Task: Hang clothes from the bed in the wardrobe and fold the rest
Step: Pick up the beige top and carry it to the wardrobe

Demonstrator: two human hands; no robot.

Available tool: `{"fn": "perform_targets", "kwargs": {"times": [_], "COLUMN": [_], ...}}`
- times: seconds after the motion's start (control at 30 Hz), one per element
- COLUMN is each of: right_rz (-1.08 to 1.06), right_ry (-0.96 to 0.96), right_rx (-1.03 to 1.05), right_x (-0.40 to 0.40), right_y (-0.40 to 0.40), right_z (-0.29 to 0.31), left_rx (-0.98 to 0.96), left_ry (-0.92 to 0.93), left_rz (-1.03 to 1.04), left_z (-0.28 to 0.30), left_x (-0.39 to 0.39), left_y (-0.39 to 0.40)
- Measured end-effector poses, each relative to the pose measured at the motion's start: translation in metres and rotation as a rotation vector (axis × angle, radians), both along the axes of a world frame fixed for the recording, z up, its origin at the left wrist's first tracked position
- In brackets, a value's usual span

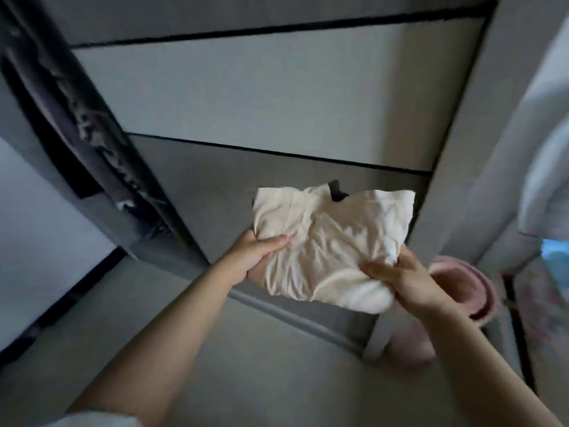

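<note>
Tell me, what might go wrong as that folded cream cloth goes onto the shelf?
Both the left hand and the right hand hold the folded cream garment only at its near edge, so the far part may sag and unfold. It also overlaps something dark on the grey shelf, which it might push askew. The pink basin stands close by the right wrist and could get knocked.

The folded garment (332,238) is plain cream with a sliver of black cloth (337,191) showing behind its top edge, the wardrobe (246,97) panels are flat grey with black seams, and the round tub (462,285) is pale pink.
</note>
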State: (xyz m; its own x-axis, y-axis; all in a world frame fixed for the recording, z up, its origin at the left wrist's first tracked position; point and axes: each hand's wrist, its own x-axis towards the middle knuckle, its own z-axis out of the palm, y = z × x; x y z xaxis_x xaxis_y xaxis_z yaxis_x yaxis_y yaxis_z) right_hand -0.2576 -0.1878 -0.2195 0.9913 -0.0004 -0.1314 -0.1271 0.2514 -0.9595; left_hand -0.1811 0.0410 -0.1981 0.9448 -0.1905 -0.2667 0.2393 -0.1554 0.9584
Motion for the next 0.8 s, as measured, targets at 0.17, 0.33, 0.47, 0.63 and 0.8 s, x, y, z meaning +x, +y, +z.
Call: {"fn": "perform_targets", "kwargs": {"times": [0.17,0.33,0.47,0.63,0.8], "right_rz": [0.206,0.307,0.355,0.316,0.199], "right_ry": [-0.083,-0.143,-0.177,-0.257,-0.486], "right_rx": [-0.055,-0.004,0.024,-0.120,-0.396], "right_x": [0.083,0.168,0.244,0.338,0.422], "right_y": [0.174,0.304,0.387,0.477,0.566], "right_z": [0.031,0.073,0.101,0.133,0.149], "left_rx": [-0.052,-0.055,0.026,0.140,0.285], "left_ry": [-0.029,-0.016,-0.080,-0.154,-0.326], "left_rz": [0.225,0.390,0.439,0.533,0.579], "left_z": [0.035,0.074,0.104,0.138,0.159], "left_x": [0.041,0.090,0.145,0.232,0.331], "left_y": [0.189,0.312,0.388,0.467,0.533]}}
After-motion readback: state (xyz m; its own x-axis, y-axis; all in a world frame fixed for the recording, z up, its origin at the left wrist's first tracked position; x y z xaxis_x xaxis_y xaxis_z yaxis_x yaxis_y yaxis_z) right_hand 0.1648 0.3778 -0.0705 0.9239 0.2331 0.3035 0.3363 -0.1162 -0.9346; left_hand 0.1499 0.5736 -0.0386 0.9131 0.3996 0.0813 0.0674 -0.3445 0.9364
